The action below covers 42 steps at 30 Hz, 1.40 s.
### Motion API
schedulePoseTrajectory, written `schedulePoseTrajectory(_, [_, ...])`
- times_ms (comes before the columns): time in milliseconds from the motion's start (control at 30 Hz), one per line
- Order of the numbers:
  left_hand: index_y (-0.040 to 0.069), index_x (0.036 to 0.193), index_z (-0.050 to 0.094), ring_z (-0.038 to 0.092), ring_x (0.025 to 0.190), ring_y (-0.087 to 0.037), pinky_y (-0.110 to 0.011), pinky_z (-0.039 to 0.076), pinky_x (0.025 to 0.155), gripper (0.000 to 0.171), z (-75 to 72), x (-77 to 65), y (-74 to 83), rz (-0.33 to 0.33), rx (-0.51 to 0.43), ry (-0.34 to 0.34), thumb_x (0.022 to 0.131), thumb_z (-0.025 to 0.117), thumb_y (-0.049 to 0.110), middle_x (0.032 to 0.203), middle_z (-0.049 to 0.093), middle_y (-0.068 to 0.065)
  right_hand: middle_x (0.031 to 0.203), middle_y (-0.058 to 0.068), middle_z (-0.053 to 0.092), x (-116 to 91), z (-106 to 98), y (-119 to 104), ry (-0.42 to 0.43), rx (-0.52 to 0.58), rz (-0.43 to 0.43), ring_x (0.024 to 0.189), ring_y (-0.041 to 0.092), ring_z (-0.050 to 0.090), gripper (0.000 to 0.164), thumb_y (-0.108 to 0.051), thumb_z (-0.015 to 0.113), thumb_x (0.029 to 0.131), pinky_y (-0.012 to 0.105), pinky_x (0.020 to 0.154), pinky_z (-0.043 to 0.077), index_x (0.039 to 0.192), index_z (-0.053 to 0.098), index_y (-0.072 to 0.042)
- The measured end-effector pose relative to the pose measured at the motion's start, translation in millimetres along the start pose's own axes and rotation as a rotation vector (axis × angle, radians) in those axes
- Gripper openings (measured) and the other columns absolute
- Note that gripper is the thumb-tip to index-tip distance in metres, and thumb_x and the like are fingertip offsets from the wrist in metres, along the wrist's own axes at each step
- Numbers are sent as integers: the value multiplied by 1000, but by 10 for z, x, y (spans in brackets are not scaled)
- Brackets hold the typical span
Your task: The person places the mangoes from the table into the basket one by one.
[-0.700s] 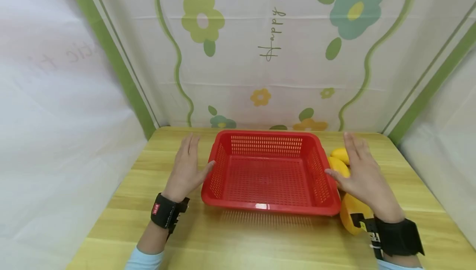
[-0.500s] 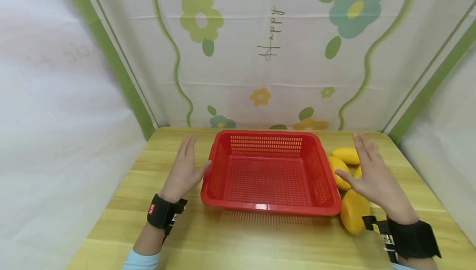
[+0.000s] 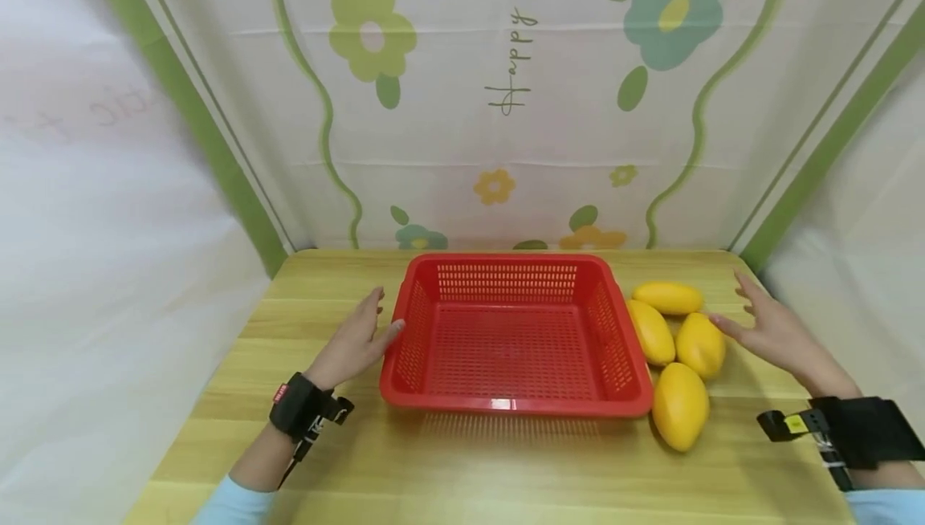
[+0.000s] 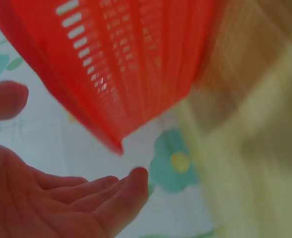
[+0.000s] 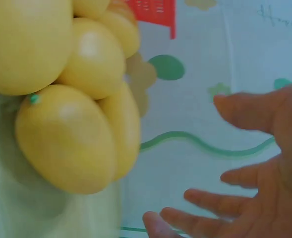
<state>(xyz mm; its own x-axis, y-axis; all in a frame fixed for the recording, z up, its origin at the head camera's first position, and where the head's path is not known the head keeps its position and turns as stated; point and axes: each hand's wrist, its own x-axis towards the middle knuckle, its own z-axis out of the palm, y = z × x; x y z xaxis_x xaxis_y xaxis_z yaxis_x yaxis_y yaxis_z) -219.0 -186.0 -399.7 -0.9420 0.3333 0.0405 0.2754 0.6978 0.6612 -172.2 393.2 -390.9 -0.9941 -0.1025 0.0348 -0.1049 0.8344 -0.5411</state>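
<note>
A red plastic basket (image 3: 513, 352) with slotted walls stands in the middle of the table, nothing inside it. My left hand (image 3: 352, 346) is beside its left wall, fingers extended and thumb near the rim; the left wrist view shows nothing in the palm (image 4: 31, 203). Several yellow mangoes lie together against the basket's right side, among them a front mango (image 3: 680, 406) and a back mango (image 3: 667, 298). My right hand (image 3: 776, 336) hovers just right of the group, fingers spread and holding nothing. Its thumb overlaps the nearest mango (image 3: 699, 346) in the head view.
The wood-grain table (image 3: 462, 477) meets a white flower-patterned curtain (image 3: 448, 132) at the back. More white sheeting hangs at the left and right. Each wrist wears a black strap (image 3: 296, 406) with a small camera.
My right hand has moved right, away from the basket's right rim, uncovering the mangoes. The left hand has drawn slightly left and lower. The basket rests as before; the head view has shifted a little.
</note>
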Motion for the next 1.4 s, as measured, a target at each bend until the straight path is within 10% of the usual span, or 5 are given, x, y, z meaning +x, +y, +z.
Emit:
schedulePoseTrajectory(300, [-7, 147, 20, 61, 107, -36, -50, 56, 84, 56, -35, 168, -85, -17, -264, -166, 105, 40, 24, 129, 50, -32, 136, 54, 7, 78, 162, 296, -321, 280, 326, 124, 63, 27, 99, -48, 41, 100, 60, 92, 48, 137, -25, 17])
schedulePoseTrajectory(667, [-12, 137, 37, 65, 97, -37, -42, 60, 77, 39, -15, 315, -133, -57, -548, -280, 104, 38, 7, 117, 56, -36, 137, 53, 9, 110, 307, 373, -359, 357, 380, 122, 58, 34, 98, -52, 36, 100, 53, 87, 54, 136, -14, 25])
schedulePoseTrajectory(933, [-14, 126, 46, 66, 85, -25, -39, 60, 73, 32, -4, 335, -157, -115, -556, -256, 101, 44, 6, 102, 58, -23, 110, 28, 58, 145, 347, 419, -346, 447, 400, 97, 26, 62, 82, -44, 41, 101, 46, 83, 57, 133, 19, 28])
schedulePoseTrajectory(1133, [-14, 124, 47, 66, 80, -23, -39, 61, 72, 32, -16, 367, -173, -139, -531, -245, 100, 48, 7, 98, 59, -20, 91, 3, 58, 159, 388, 455, -348, 558, 410, 84, 14, 60, 63, -40, 46, 100, 38, 80, 57, 122, 38, 19])
schedulePoseTrajectory(1400, [-13, 125, 47, 66, 81, -23, -38, 61, 71, 33, -52, 384, -176, -128, -535, -262, 100, 49, 8, 100, 60, -23, 117, 31, 49, 118, 379, 479, -318, 558, 429, 98, 26, 57, 79, -43, 45, 99, 45, 83, 56, 134, 18, 23])
